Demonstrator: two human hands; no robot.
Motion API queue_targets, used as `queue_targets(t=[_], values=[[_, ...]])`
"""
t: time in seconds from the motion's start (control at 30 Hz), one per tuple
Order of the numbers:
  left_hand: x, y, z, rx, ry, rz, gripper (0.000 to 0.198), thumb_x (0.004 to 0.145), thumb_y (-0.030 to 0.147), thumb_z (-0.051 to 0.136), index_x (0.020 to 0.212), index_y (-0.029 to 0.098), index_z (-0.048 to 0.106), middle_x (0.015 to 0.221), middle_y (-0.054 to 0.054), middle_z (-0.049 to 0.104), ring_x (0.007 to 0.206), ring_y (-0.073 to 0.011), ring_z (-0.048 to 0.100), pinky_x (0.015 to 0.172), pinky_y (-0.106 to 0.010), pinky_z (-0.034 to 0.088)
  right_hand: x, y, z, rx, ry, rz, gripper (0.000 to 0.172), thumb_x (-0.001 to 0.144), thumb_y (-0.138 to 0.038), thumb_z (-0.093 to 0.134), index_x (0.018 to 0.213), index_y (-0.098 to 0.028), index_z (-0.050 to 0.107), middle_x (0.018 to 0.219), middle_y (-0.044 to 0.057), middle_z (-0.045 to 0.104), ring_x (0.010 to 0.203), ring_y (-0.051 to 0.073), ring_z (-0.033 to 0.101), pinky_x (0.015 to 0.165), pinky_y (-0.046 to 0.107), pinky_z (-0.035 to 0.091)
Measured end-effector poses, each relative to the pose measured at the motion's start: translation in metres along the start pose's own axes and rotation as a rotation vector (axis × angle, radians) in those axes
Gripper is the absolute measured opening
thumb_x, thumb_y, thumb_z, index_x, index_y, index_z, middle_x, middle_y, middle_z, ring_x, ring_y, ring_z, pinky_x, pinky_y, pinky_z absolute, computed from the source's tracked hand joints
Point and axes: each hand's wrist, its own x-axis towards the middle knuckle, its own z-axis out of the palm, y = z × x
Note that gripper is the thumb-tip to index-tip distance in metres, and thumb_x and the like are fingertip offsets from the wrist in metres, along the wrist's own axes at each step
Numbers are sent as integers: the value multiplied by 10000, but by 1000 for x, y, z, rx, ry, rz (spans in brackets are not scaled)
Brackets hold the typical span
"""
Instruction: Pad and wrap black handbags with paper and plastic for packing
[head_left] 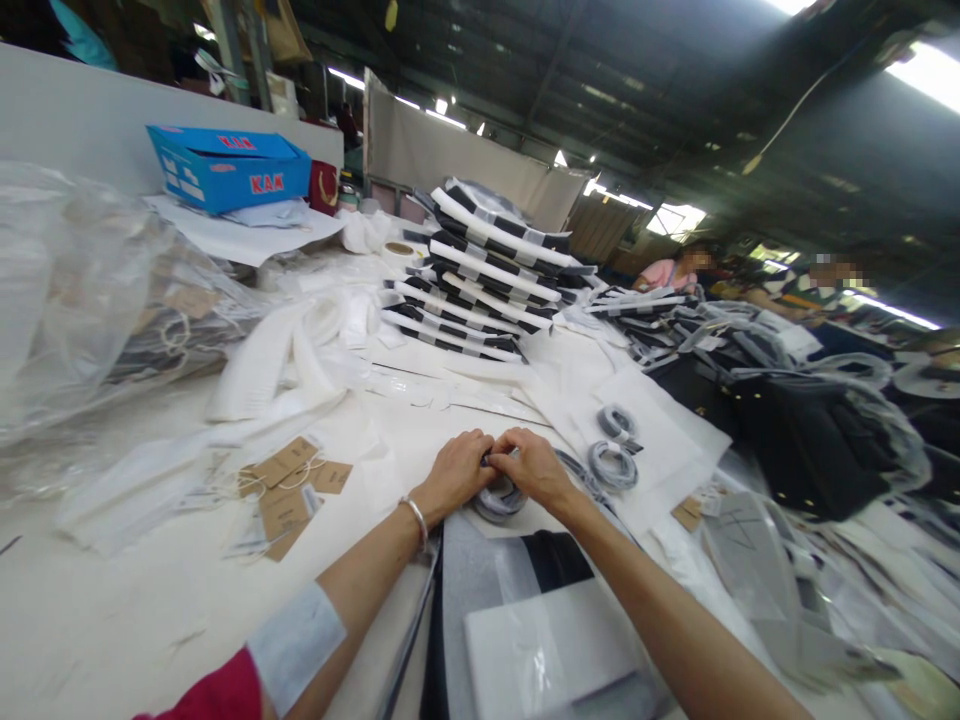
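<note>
My left hand (457, 468) and my right hand (534, 468) meet at the middle of the table, fingertips pinched together. Both are closed on the upper edge of a coiled strap (501, 502) in grey wrapping. What exactly lies between the fingertips is hidden. Just below the coil lies a flat black bag piece (559, 560) with pale grey wrapping and a white sheet (555, 640) on it. To the right of my right hand rest two more wrapped coils, an upper one (604, 420) and a lower one (594, 462).
Wrapped black-and-white pieces (487, 265) form a tall stack ahead. Cardboard tags (285, 500) with strings lie left, near clear plastic bags (150, 300) and a blue box (229, 170). Black bags (810, 440) pile up at right. Two people sit farther back.
</note>
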Motion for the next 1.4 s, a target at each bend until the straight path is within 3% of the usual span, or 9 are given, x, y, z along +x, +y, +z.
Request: queue_targets(t=[0.17,0.3,0.53,0.67,0.87,1.03,1.17,1.3,1.4], values=[[0,-1,3,-86,18,39,106,833,255,625,935,230,615,953,-11,610,931,-188,576,811,-288,431,27,23,-11,142,-47,227,90,782,-238,640,835,-177,678,815,16,703,772,158,635,729,262,470],[-1,0,3,-112,40,17,156,828,241,651,970,250,586,961,14,628,921,-175,585,788,-270,418,52,39,-9,-105,-130,414,253,685,-206,749,925,-158,682,872,29,708,793,153,637,697,235,462],[-1,0,2,10,28,40,136,840,291,678,930,248,586,933,12,626,873,-185,586,740,-281,394,76,41,-6,-175,-352,501,212,504,-102,802,656,-180,677,544,-23,628,600,164,610,562,239,442],[0,-1,4,11,41,53,116,847,303,674,899,231,598,932,-1,631,882,-192,591,750,-285,400,73,42,-4,-151,-391,487,147,533,-66,736,568,-183,655,466,-35,589,524,135,562,518,222,422],[1,-1,2,-2,35,149,60,914,239,571,894,221,624,937,-15,660,872,-192,596,793,-312,412,64,26,6,-90,-271,382,73,655,-194,700,717,-195,739,682,1,712,670,137,627,585,205,438],[1,-3,4,35,196,175,64,906,173,558,939,203,604,982,-45,629,945,-212,552,842,-337,426,48,12,7,-28,-169,168,147,703,-213,632,759,-205,767,711,4,726,694,153,628,627,233,439],[0,-2,5,-35,268,108,57,932,171,521,907,197,565,969,-32,575,887,-177,540,785,-290,442,31,14,-5,100,-283,108,220,759,-229,555,800,-194,768,692,-16,709,645,141,591,632,246,436],[1,0,5,-4,247,66,69,942,182,515,885,210,544,935,-17,575,848,-172,539,754,-287,428,15,15,-10,173,-410,84,262,712,-216,618,932,-207,761,777,-25,724,705,154,604,651,248,440],[1,0,6,48,214,76,53,929,196,539,879,213,547,881,-19,590,858,-193,538,760,-307,414,5,12,-1,75,-256,97,186,690,-222,696,869,-197,739,781,-15,716,722,158,605,653,245,425]])
